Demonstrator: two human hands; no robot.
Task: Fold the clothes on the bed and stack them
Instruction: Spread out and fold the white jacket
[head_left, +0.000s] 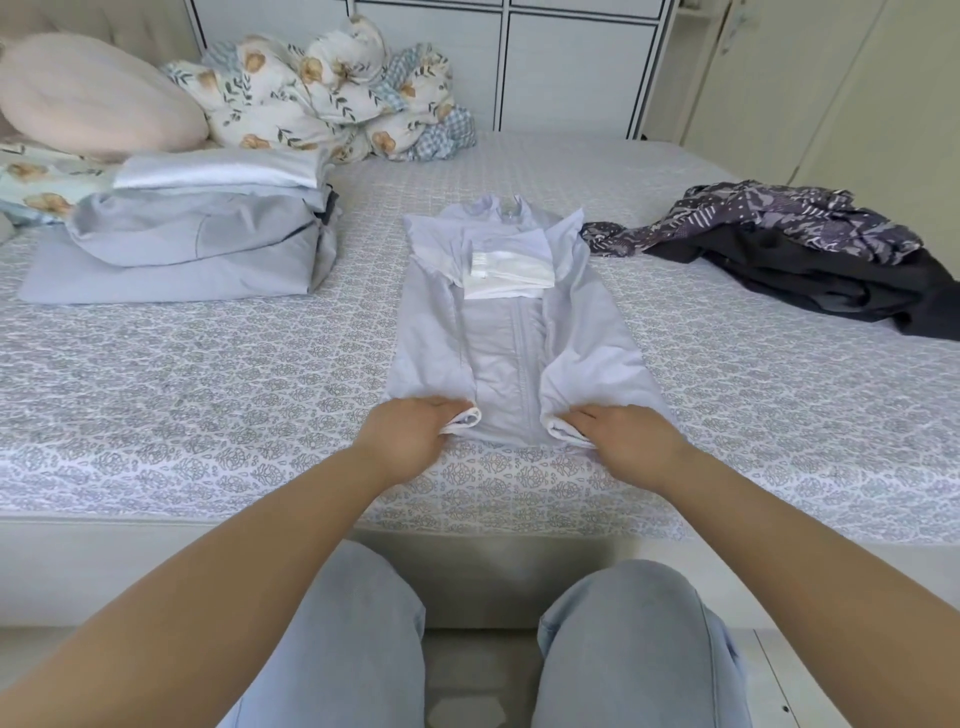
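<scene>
A pale lilac garment (511, 332) lies lengthwise in the middle of the bed, both sides folded inward, a white label patch showing near its collar. My left hand (410, 428) grips its near left hem corner and my right hand (626, 434) grips the near right corner; white lining bunches at each. A stack of folded pale blue and grey clothes (192, 234) sits at the left. A crumpled heap of purple patterned and black clothes (800, 249) lies at the right.
The bed (208, 395) has a grey floral patterned sheet. A pink pillow (88, 88) and a bundled floral quilt (332, 88) lie at the head end. White wardrobe doors stand behind. My knees in light jeans are below the bed's edge.
</scene>
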